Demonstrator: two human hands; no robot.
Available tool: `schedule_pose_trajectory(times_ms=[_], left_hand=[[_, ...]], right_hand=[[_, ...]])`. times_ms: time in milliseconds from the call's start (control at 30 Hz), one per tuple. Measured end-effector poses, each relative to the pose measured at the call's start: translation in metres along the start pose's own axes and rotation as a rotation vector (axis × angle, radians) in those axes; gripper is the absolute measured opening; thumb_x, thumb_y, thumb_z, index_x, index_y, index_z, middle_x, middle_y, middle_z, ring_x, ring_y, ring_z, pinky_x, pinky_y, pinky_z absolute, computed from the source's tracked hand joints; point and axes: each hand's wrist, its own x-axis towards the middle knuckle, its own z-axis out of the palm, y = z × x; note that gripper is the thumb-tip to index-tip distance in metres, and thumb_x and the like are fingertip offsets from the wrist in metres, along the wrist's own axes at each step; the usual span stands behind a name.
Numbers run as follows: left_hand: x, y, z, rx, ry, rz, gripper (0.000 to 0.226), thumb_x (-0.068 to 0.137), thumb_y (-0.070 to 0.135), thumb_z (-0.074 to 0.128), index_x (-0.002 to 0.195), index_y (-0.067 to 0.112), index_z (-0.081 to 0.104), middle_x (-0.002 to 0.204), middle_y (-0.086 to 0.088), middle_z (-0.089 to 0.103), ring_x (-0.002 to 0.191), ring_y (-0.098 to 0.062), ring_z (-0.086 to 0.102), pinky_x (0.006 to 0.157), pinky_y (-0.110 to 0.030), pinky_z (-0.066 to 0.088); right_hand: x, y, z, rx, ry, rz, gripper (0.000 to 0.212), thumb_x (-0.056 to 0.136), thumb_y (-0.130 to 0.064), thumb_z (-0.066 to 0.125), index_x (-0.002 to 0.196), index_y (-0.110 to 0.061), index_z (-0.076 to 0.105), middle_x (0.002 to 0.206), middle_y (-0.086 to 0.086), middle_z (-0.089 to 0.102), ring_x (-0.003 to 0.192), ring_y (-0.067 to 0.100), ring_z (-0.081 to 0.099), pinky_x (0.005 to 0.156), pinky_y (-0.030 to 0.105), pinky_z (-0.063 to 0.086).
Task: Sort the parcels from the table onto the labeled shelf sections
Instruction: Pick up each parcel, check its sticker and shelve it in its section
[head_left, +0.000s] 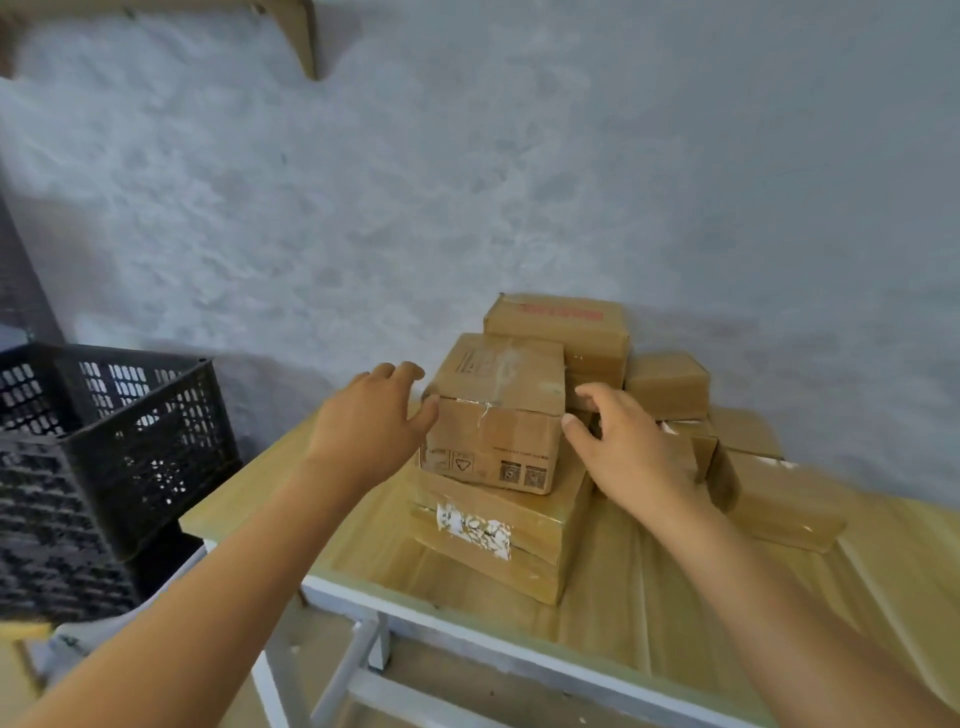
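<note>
I see a wood-grain table (649, 587) with a white frame, set against a rough grey wall (467, 182). Parcels are heaped toward its back edge. The nearest stack has a cardboard box (493, 415) sitting on a flat taped parcel (498, 525) close to the table's left edge. My left hand (369, 421) has spread fingers at the box's left side, thumb about touching its corner; my right hand (623, 447) is at its right side, fingers loosely spread, though contact is blurred, so I cannot be sure. A black slotted crate (104, 447) stands off the table's left edge.
</note>
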Motion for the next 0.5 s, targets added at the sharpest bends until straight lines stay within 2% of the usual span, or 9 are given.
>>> schedule_pose_trajectory(times_ms=[67, 200, 267, 333, 400, 500], left_hand=[[0.025, 0.000, 0.012, -0.103, -0.061, -0.082, 0.051, 0.098, 0.053, 0.044, 0.139, 0.025, 0.047, 0.131, 0.001, 0.057, 0.113, -0.021, 0.059, 0.081, -0.036, 0.049], [0.070, 0.004, 0.030, -0.396, -0.169, -0.262, 0.052, 0.097, 0.045, 0.052, 0.141, 0.021, 0.044, 0.137, -0.006, 0.053, 0.119, -0.023, 0.054, 0.091, -0.035, 0.045], [0.089, 0.011, 0.037, -0.493, -0.223, -0.344, 0.055, 0.097, 0.045, 0.052, 0.144, 0.019, 0.041, 0.139, -0.009, 0.052, 0.122, -0.027, 0.053, 0.099, -0.039, 0.045], [0.103, 0.016, 0.045, -0.550, -0.291, -0.411, 0.059, 0.097, 0.048, 0.050, 0.146, 0.019, 0.037, 0.140, -0.011, 0.051, 0.122, -0.029, 0.053, 0.097, -0.038, 0.044], [0.112, 0.018, 0.054, -0.539, -0.392, -0.440, 0.063, 0.097, 0.053, 0.048, 0.146, 0.017, 0.037, 0.142, -0.013, 0.050, 0.123, -0.031, 0.052, 0.092, -0.035, 0.041], [0.118, 0.015, 0.062, -0.482, -0.500, -0.442, 0.071, 0.095, 0.063, 0.042, 0.144, 0.013, 0.040, 0.141, -0.011, 0.051, 0.119, -0.030, 0.053, 0.090, -0.036, 0.037]], right_hand=[[0.026, 0.005, 0.011, 0.112, -0.014, 0.058, 0.050, 0.101, -0.046, 0.046, 0.145, -0.023, 0.041, 0.142, 0.000, 0.047, 0.119, 0.018, 0.053, 0.089, 0.033, 0.046], [0.075, 0.003, 0.027, 0.361, -0.081, 0.196, 0.060, 0.100, -0.047, 0.048, 0.150, -0.018, 0.032, 0.146, 0.006, 0.039, 0.117, 0.018, 0.049, 0.089, 0.028, 0.038], [0.091, -0.001, 0.035, 0.458, -0.146, 0.275, 0.067, 0.097, -0.049, 0.051, 0.152, -0.019, 0.027, 0.146, 0.006, 0.041, 0.117, 0.022, 0.052, 0.094, 0.032, 0.044], [0.099, -0.001, 0.045, 0.540, -0.199, 0.339, 0.080, 0.091, -0.052, 0.058, 0.155, -0.024, 0.019, 0.145, 0.006, 0.044, 0.120, 0.027, 0.055, 0.101, 0.044, 0.049], [0.101, 0.001, 0.052, 0.598, -0.219, 0.392, 0.086, 0.089, -0.052, 0.062, 0.156, -0.027, 0.015, 0.143, 0.004, 0.048, 0.119, 0.028, 0.056, 0.102, 0.046, 0.049], [0.100, 0.005, 0.056, 0.660, -0.224, 0.409, 0.076, 0.090, -0.051, 0.063, 0.151, -0.022, 0.029, 0.131, 0.000, 0.058, 0.112, 0.023, 0.061, 0.099, 0.043, 0.051]])
